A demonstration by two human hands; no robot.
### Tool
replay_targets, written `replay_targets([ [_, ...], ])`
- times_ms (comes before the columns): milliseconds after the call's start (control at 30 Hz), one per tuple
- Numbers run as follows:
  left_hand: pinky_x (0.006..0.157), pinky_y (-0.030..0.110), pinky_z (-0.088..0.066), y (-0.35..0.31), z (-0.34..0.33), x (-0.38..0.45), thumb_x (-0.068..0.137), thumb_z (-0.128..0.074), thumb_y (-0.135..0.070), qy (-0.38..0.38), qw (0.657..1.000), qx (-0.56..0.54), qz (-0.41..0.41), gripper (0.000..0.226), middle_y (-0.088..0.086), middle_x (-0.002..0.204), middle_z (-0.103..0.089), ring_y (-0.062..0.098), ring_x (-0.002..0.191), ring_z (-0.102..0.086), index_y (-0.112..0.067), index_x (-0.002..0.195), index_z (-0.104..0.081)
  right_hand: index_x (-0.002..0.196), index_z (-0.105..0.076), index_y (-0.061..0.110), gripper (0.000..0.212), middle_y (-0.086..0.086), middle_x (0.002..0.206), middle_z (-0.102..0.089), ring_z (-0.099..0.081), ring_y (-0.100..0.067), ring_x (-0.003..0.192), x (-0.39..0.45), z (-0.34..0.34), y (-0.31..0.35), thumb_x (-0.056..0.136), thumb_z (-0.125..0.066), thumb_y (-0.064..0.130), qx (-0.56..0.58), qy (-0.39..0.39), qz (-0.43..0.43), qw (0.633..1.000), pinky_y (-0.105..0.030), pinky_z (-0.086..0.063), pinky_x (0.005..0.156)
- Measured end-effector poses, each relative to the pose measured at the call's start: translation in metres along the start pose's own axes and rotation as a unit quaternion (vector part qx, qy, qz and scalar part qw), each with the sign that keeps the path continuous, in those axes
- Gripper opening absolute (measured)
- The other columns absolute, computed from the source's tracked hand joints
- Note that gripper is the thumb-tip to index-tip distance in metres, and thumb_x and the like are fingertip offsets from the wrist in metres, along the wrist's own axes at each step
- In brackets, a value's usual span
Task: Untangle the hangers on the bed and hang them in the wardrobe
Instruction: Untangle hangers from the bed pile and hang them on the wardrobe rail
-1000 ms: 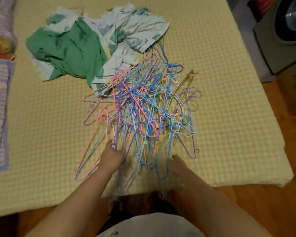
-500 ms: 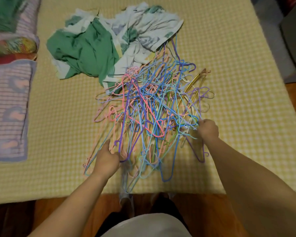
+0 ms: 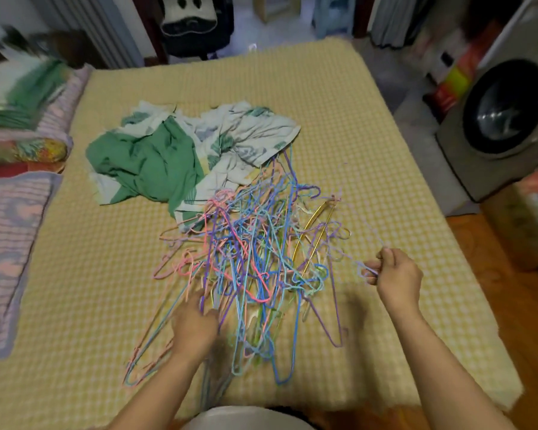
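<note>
Lifted rightward since half a second ago, the right hand [image 3: 396,271] pinches one lilac hanger [image 3: 359,225] free while the left hand [image 3: 194,328] presses into the tangle [image 3: 249,262], fingers hidden, grip unclear.

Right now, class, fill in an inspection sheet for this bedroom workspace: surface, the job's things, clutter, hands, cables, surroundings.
Surface: bed with yellow checked cover.
Job's things: tangled pile of hangers near the front edge; one pale purple hanger lifted off to the right, blurred.
Clutter: green and white cloth behind the pile; folded bedding at left.
Hands: left hand among the pile's near ends, grip unclear; right hand pinches the pale purple hanger.
Cables: nothing seen.
Surroundings: washing machine at right; wooden floor; no wardrobe recognisable.
</note>
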State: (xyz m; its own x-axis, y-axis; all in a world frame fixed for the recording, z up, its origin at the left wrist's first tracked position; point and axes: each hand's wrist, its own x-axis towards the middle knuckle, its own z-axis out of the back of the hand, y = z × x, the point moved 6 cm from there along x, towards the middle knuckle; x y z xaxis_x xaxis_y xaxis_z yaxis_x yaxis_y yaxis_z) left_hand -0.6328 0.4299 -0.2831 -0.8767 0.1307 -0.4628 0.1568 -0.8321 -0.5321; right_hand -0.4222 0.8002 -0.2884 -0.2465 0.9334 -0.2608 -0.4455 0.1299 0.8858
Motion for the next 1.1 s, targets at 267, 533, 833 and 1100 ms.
replay_targets([
  [267, 0.087, 0.033, -0.048, -0.071, -0.038, -0.018, 0.089, -0.062, -0.016, 0.121, 0.988, -0.096, -0.015, 0.035, 0.013, 0.11, -0.07, 0.03, 0.103, -0.065, -0.01, 0.123, -0.065, 0.079, -0.056, 0.017, 0.031, -0.02, 0.082, -0.071, -0.071, -0.032, 0.062, 0.005, 0.062, 0.049, 0.103, -0.038, 0.026, 0.03, -0.087, -0.01, 0.996, -0.038, -0.057, 0.057],
  [533, 0.092, 0.042, -0.053, -0.145, -0.061, -0.065, 0.089, -0.067, -0.048, 0.369, 0.853, -0.366, 0.046, 0.03, -0.003, 0.103, -0.071, 0.014, 0.095, -0.065, -0.019, 0.096, -0.071, 0.11, -0.059, 0.024, 0.025, 0.011, 0.105, -0.067, -0.064, -0.005, 0.099, -0.149, -0.061, 0.079, 0.104, -0.036, 0.03, -0.008, 0.177, 0.199, 0.964, -0.029, -0.05, 0.086],
  [833, 0.055, 0.024, -0.047, 0.018, 0.098, 0.008, 0.091, -0.062, -0.022, -0.007, 0.896, -0.429, 0.115, 0.006, -0.002, 0.075, -0.06, 0.008, 0.059, -0.052, -0.018, 0.088, -0.066, 0.132, -0.057, 0.016, 0.044, -0.001, 0.137, -0.054, -0.046, -0.011, 0.131, -0.251, -0.211, 0.095, 0.094, -0.05, 0.036, -0.134, 0.445, 0.324, 0.824, -0.017, -0.03, 0.111],
  [1100, 0.054, 0.024, -0.044, 0.27, 0.197, -0.016, 0.092, -0.06, -0.019, -0.145, 0.888, -0.334, 0.282, 0.027, 0.014, 0.086, -0.062, 0.02, 0.065, -0.052, 0.002, 0.109, -0.063, 0.058, -0.045, 0.015, 0.032, -0.008, 0.069, -0.052, -0.05, -0.022, 0.068, -0.378, -0.326, -0.012, 0.089, -0.047, 0.022, -0.312, 0.584, 0.108, 0.741, -0.035, -0.042, 0.061],
])
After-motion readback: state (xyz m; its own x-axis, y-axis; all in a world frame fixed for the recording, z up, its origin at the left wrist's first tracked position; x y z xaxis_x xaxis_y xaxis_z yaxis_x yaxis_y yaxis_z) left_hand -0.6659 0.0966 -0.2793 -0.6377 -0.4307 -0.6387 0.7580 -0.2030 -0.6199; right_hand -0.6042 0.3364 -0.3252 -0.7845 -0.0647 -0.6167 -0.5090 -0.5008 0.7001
